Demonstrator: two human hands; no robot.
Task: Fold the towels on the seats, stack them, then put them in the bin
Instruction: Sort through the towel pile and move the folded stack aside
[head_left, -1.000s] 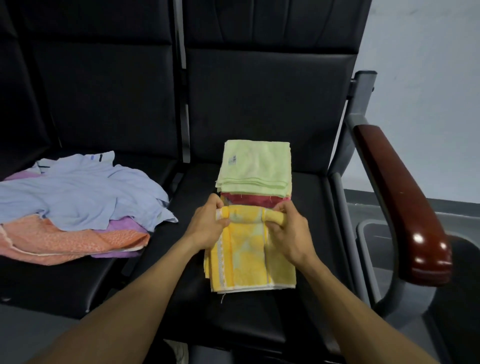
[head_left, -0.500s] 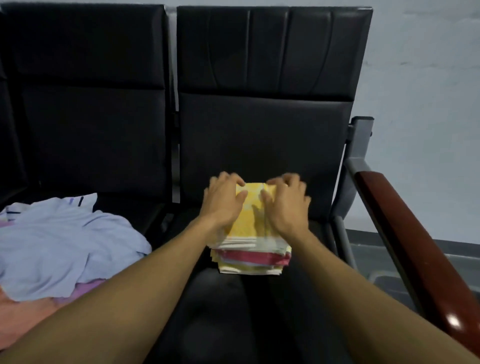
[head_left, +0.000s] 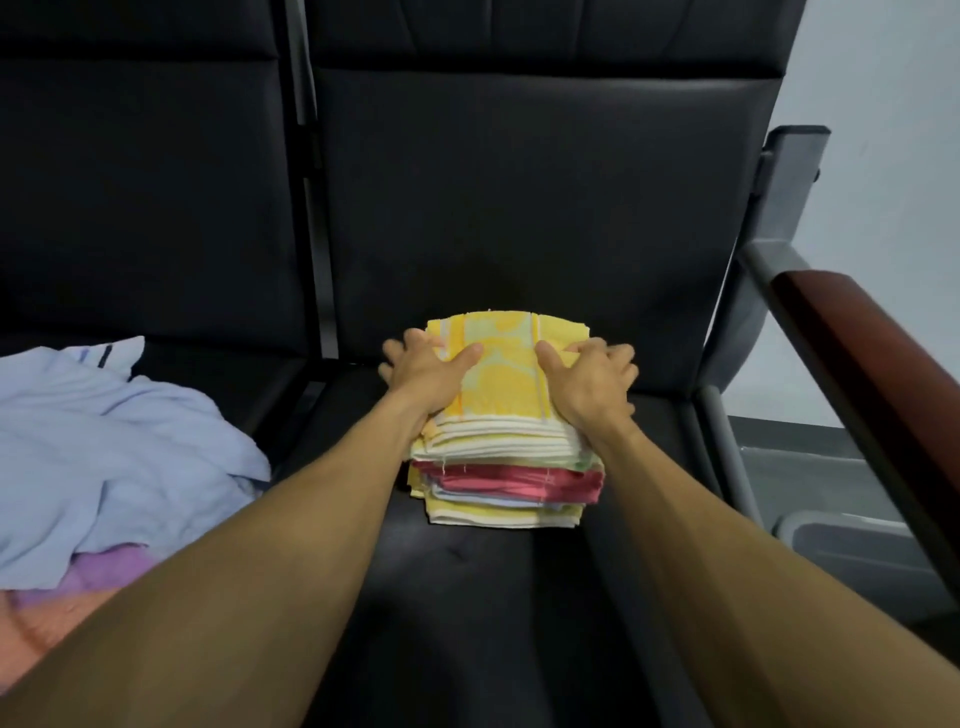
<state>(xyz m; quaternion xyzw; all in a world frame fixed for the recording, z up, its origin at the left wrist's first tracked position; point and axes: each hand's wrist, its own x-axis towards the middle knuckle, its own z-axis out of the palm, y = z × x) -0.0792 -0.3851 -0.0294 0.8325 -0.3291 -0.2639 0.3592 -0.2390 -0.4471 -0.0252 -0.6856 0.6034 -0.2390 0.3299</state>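
item: towel stack (head_left: 506, 462); our left hand (head_left: 423, 371) and right hand (head_left: 592, 376) clasp its sides. risk: uneven squeeze topples layers.

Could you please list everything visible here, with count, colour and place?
stack of folded towels: one stack, yellow patterned towel on top, red, pale blue and yellow layers below, on the right seat cushion.
loose towels: a heap, light blue on top, purple and orange beneath, on the left seat.
seats: two, black padded, side by side.
armrest: one, dark red-brown on a grey frame, at the right.
bin: grey, only partly in view, on the floor right of the seats.
wall: pale grey, behind at the right.
left hand: on the stack's left side, thumb on top, fingers spread over the edge.
right hand: on the stack's right side, thumb on top.
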